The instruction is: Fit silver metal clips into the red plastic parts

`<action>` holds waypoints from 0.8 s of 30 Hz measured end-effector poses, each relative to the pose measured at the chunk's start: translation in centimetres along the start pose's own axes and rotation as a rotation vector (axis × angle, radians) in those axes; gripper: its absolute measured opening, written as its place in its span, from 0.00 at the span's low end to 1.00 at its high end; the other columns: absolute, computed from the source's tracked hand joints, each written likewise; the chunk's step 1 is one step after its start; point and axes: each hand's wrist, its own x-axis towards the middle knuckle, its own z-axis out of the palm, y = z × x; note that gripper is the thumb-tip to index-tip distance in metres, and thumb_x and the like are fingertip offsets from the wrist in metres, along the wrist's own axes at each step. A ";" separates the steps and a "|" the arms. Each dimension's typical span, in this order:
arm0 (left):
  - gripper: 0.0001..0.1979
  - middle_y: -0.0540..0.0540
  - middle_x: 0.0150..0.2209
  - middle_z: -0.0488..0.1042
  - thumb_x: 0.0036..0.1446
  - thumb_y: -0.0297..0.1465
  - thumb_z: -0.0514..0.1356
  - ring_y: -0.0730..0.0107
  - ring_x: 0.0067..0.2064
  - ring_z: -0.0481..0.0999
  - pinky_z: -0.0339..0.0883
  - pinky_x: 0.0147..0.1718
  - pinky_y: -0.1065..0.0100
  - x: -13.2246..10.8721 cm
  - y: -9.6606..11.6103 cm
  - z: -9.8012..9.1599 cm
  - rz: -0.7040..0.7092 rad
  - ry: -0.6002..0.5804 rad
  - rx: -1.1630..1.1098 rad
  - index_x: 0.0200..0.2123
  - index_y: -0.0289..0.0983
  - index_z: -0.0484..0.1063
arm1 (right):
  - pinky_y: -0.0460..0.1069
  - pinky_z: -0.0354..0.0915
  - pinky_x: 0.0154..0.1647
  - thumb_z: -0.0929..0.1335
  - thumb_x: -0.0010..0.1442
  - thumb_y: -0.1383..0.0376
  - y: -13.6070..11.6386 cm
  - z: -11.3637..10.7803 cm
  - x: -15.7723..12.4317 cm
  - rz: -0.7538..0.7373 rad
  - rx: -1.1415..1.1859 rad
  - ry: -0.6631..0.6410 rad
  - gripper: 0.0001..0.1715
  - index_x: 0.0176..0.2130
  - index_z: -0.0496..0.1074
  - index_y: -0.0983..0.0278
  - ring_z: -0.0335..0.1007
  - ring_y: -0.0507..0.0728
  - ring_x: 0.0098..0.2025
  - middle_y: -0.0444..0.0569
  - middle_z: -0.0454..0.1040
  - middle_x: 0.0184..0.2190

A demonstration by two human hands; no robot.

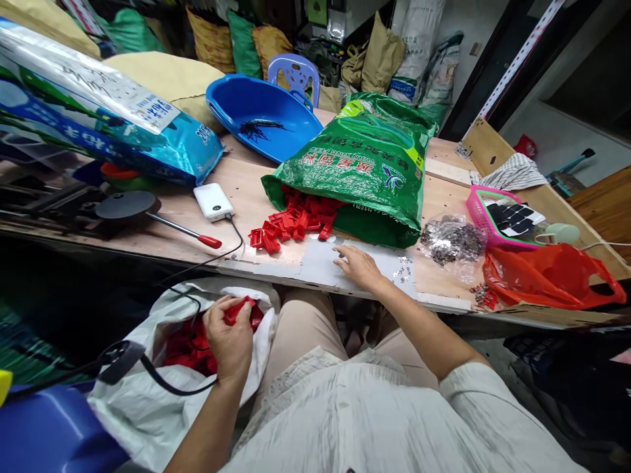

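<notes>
My left hand (pixel 229 338) is closed on a red plastic part (pixel 236 313), held between thumb and fingers above an open white sack (pixel 170 312). More red parts (pixel 190 348) lie inside that sack. Over the grey sheet (pixel 320 259) at the table's front edge, my right hand (pixel 361 266) has its thumb and fingers apart, with nothing visible in them. Small metal pieces (pixel 403 269) are scattered on the sheet to its right. Just beyond, a pile of red plastic parts (pixel 296 223) spills from the mouth of a green bag (pixel 365 161).
A hand press lever with a red grip (pixel 210 242) juts out at left, near a white power bank (pixel 214 201) with a cable. Behind stands a blue basin (pixel 266 125). At right are a clear bag of metal pieces (pixel 453 240), a pink basket (pixel 476 210) and a red bag (pixel 552 276).
</notes>
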 end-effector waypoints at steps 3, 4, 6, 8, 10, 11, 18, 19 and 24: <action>0.13 0.39 0.52 0.69 0.54 0.37 0.63 0.52 0.60 0.64 0.54 0.62 0.49 0.1 -0.3 -0.9 0.098 0.100 0.118 0.41 0.37 0.72 | 0.51 0.63 0.48 0.64 0.66 0.62 -0.8 0.4 3.3 0.022 -0.126 -0.039 0.29 0.64 0.58 0.52 0.68 0.59 0.52 0.50 0.69 0.54; 0.14 0.39 0.53 0.68 0.54 0.37 0.63 0.52 0.60 0.64 0.55 0.62 0.49 0.1 -0.3 -0.9 0.118 0.094 0.124 0.42 0.37 0.72 | 0.51 0.64 0.48 0.63 0.67 0.63 -1.2 0.5 4.2 0.031 -0.165 -0.049 0.30 0.65 0.56 0.51 0.68 0.59 0.51 0.50 0.68 0.54; 0.15 0.39 0.52 0.68 0.54 0.38 0.62 0.53 0.60 0.65 0.56 0.61 0.49 -0.1 0.0 -0.4 0.146 0.065 0.110 0.43 0.37 0.72 | 0.52 0.64 0.46 0.60 0.67 0.66 -1.7 0.7 5.7 0.037 -0.232 -0.062 0.30 0.65 0.55 0.49 0.68 0.59 0.50 0.51 0.68 0.53; 0.15 0.40 0.51 0.69 0.55 0.38 0.62 0.53 0.60 0.65 0.56 0.61 0.49 -0.4 0.4 0.4 0.175 0.024 0.083 0.43 0.37 0.72 | 0.51 0.64 0.44 0.57 0.68 0.69 -2.1 0.6 6.8 0.037 -0.280 -0.070 0.28 0.63 0.58 0.49 0.69 0.59 0.49 0.51 0.68 0.52; 0.14 0.40 0.51 0.70 0.56 0.38 0.62 0.53 0.60 0.65 0.56 0.61 0.49 -0.7 1.0 1.4 0.213 -0.018 0.055 0.44 0.38 0.71 | 0.51 0.64 0.42 0.56 0.68 0.69 -2.1 0.4 7.3 0.037 -0.301 -0.066 0.25 0.59 0.63 0.52 0.70 0.59 0.47 0.51 0.69 0.50; 0.14 0.40 0.51 0.70 0.56 0.37 0.61 0.53 0.60 0.65 0.56 0.61 0.49 -1.0 1.3 1.9 0.234 -0.038 0.042 0.44 0.38 0.71 | 0.50 0.64 0.41 0.57 0.68 0.69 -2.0 0.3 7.4 0.041 -0.301 -0.060 0.23 0.57 0.65 0.53 0.70 0.59 0.46 0.51 0.70 0.49; 0.18 0.39 0.52 0.72 0.58 0.35 0.61 0.56 0.59 0.68 0.58 0.61 0.53 -2.2 3.7 5.3 0.367 -0.227 -0.023 0.51 0.38 0.70 | 0.46 0.61 0.40 0.65 0.66 0.60 -1.7 -0.5 3.8 0.023 -0.079 0.038 0.11 0.49 0.70 0.56 0.72 0.55 0.43 0.46 0.76 0.44; 0.20 0.39 0.54 0.71 0.57 0.35 0.61 0.55 0.59 0.68 0.58 0.60 0.53 -2.4 4.0 5.8 0.369 -0.273 -0.039 0.53 0.39 0.69 | 0.45 0.61 0.40 0.66 0.65 0.59 -1.9 -0.5 2.5 -0.008 0.023 0.052 0.10 0.47 0.71 0.56 0.72 0.54 0.42 0.44 0.77 0.42; 0.28 0.40 0.55 0.72 0.51 0.32 0.65 0.56 0.52 0.75 0.65 0.55 0.56 -4.1 5.3 8.0 0.209 -0.546 -0.200 0.57 0.41 0.67 | 0.44 0.56 0.31 0.68 0.63 0.56 -3.2 -0.1 -4.4 -0.045 0.254 0.033 0.09 0.40 0.73 0.57 0.69 0.51 0.29 0.40 0.75 0.28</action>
